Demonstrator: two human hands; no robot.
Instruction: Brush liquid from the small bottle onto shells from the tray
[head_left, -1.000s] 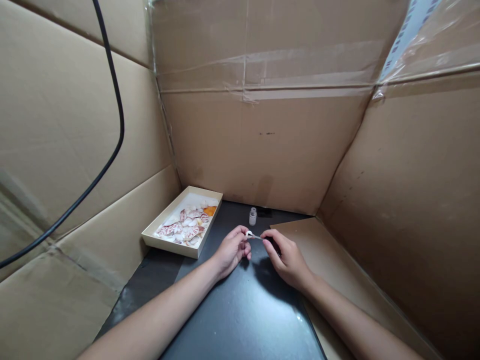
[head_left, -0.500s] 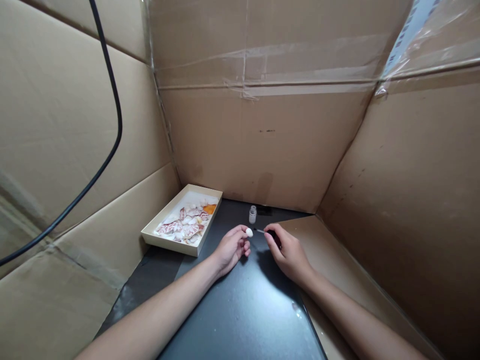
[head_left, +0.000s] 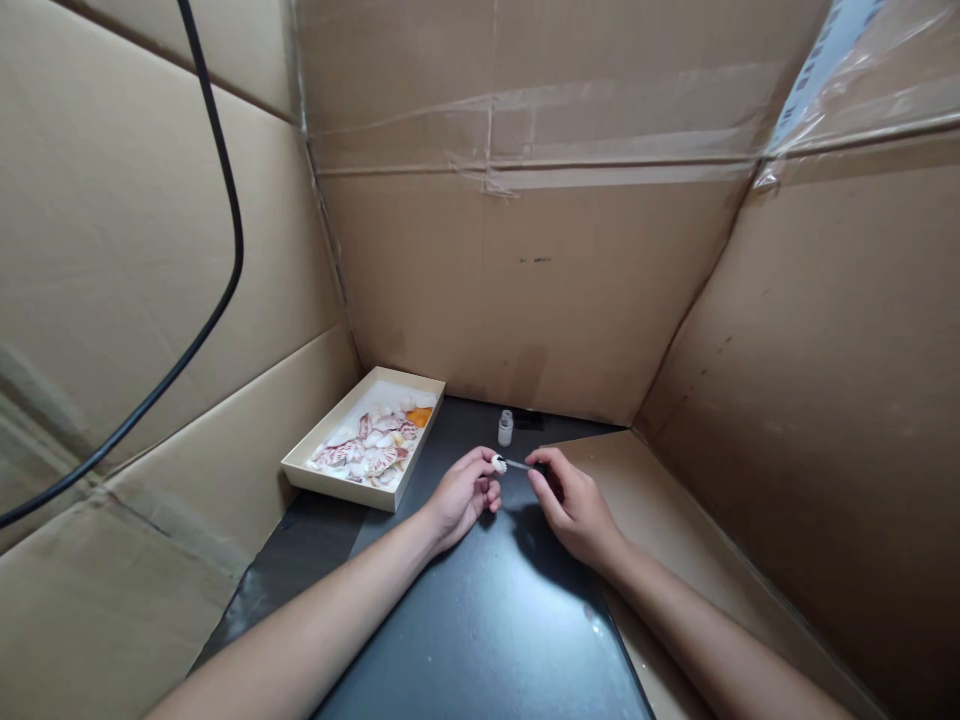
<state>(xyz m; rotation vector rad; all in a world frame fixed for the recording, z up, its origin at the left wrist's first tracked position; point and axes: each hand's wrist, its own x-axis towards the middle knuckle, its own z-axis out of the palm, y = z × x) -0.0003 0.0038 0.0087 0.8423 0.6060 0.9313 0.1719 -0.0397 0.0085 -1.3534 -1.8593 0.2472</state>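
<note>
Just above the dark tabletop (head_left: 480,640), the right hand (head_left: 574,505) grips a thin brush-like tool (head_left: 517,464), whose dark rear end is mostly hidden by the fingers. Facing it, the left hand (head_left: 461,503) pinches a small white shell (head_left: 499,465) between thumb and fingertips, the other fingers curled. The tool's long axis runs almost sideways, from the right hand leftward, its dark tip a little higher in the view; the tip overlaps the shell there (whether they really touch is too small to tell). So the shell lies at the tool's far left end, with the left hand the nearer one. To the left of that hand, apart from it, sits a shallow tray (head_left: 341,488) of mixed shells (head_left: 386,460). Beyond the pinched shell, a small bottle (head_left: 505,430) stands upright, and behind it rises a cardboard wall (head_left: 570,320).
</note>
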